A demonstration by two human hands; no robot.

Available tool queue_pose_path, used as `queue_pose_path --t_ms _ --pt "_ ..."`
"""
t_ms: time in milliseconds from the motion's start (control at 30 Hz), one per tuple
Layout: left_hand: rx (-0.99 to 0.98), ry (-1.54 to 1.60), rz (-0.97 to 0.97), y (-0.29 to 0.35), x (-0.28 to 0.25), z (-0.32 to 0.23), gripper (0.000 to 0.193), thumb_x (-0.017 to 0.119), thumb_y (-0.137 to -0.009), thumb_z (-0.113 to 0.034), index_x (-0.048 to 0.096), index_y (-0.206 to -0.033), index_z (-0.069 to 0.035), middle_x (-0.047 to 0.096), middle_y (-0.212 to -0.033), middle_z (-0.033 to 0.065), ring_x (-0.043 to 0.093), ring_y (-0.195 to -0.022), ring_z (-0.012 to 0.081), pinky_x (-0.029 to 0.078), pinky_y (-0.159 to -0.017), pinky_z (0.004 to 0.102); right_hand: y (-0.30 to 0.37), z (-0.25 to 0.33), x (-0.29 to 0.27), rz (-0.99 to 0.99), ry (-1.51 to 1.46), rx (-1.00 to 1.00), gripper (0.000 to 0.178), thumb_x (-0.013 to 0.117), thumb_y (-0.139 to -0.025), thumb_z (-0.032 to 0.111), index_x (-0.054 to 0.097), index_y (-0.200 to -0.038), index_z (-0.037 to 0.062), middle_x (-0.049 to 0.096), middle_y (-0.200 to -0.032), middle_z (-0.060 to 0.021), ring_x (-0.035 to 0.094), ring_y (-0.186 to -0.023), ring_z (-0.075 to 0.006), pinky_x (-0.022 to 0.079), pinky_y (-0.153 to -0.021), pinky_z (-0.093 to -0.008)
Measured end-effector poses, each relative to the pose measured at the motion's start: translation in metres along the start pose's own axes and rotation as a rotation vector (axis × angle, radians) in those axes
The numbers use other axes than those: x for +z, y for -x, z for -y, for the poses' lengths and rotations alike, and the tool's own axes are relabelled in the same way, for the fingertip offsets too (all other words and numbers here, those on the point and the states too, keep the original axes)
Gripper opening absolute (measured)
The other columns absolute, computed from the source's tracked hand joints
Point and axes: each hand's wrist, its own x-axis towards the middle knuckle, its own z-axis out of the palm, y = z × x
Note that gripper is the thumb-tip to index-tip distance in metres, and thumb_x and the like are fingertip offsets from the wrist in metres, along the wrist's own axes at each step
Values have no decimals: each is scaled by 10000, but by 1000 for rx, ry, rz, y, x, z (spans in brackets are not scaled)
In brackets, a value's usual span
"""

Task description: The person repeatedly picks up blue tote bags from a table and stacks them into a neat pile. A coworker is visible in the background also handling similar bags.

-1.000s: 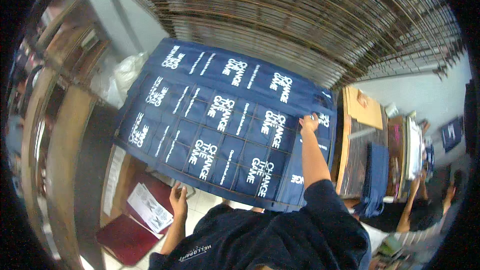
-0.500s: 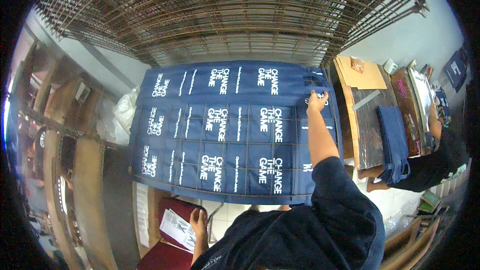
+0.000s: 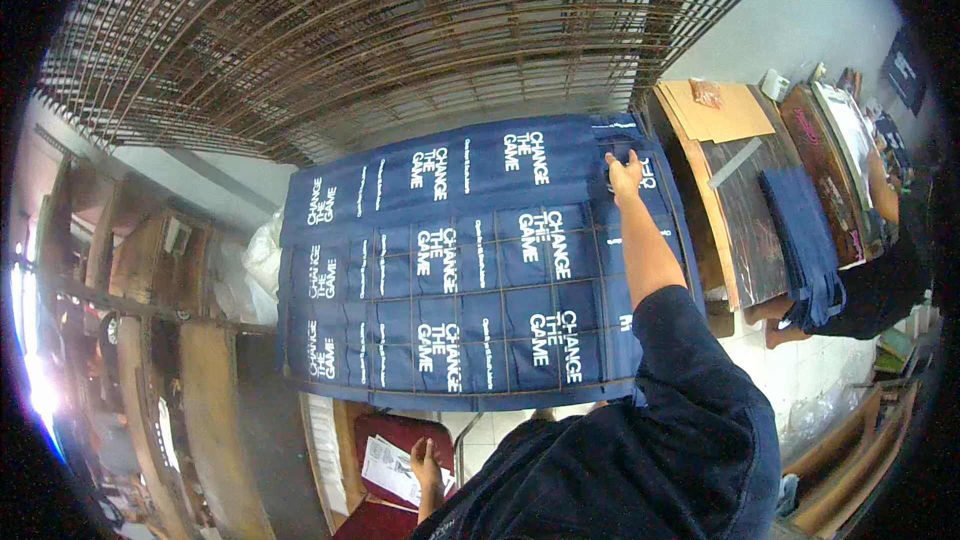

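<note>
Navy blue fabric bags (image 3: 480,190) with white printing lie flat in rows on a wire rack (image 3: 500,289), whose thin rods cross over the nearer rows. At the far right corner my right hand (image 3: 625,176) rests on a printed navy bag (image 3: 608,133), its fingers apart. Whether the fingertips pinch any cloth is hard to see. Low and to the left, off the rack, my left hand (image 3: 427,462) hangs in front of a dark red chair (image 3: 385,428) with its fingers loosely apart and nothing in them.
Stacked wire racks (image 3: 380,30) tilt up overhead beyond the bags. To the right stands a wooden table (image 3: 745,230) with brown card (image 3: 715,110) and folded navy bags (image 3: 797,230). A co-worker's arm (image 3: 880,190) is beyond it. Printed papers (image 3: 390,468) lie on the chair.
The view has tilted slightly. My right hand stays over the far right bag, and the dark gap by its handle no longer shows as before. My left hand remains low beside the chair.
</note>
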Motion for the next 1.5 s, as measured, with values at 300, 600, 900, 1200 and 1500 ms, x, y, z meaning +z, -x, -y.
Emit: queue_pose_path --t_ms 300,600,900,1200,1500 --pt "-46 -13 64 -2 -15 7 359 638 -806 -221 511 -1090 -44 580 -882 55 562 -711 154 453 -588 274 36 27 -7 5 721 -568 622 624 -711 236 408 -1222 -45 250 -1387 -149 436 -1102 -310 438 -841 -403" --pt "-28 -104 97 2 -6 -12 395 644 -798 -254 509 -1105 -46 589 -888 70 579 -740 170 454 -596 278 44 34 -13 77 858 -620 629 623 -724 256 395 -1237 -26 198 -1420 -69 376 -1179 -286 426 -876 -429" --pt "-63 -35 77 2 -5 -3 408 646 -798 -241 498 -1120 -40 580 -958 82 580 -774 177 465 -626 300 29 7 -9 -94 487 -201 746 666 -694 338 353 -1285 7 128 -1367 -317 279 -1223 -444 317 -981 -442" --pt "-48 -40 142 5 0 6 400 635 -808 -242 495 -1130 -50 580 -952 55 564 -768 154 453 -643 288 82 11 -24 -94 626 -374 540 662 -695 301 503 -1159 76 373 -1245 -221 350 -1154 -382 382 -859 -480" --pt "-16 -79 86 19 12 -9 400 633 -810 -217 505 -1127 -9 587 -994 88 572 -815 161 474 -670 279 80 -4 -23 26 486 -301 371 637 -719 185 553 -1063 75 623 -817 -199 594 -826 -372 464 -741 -428"
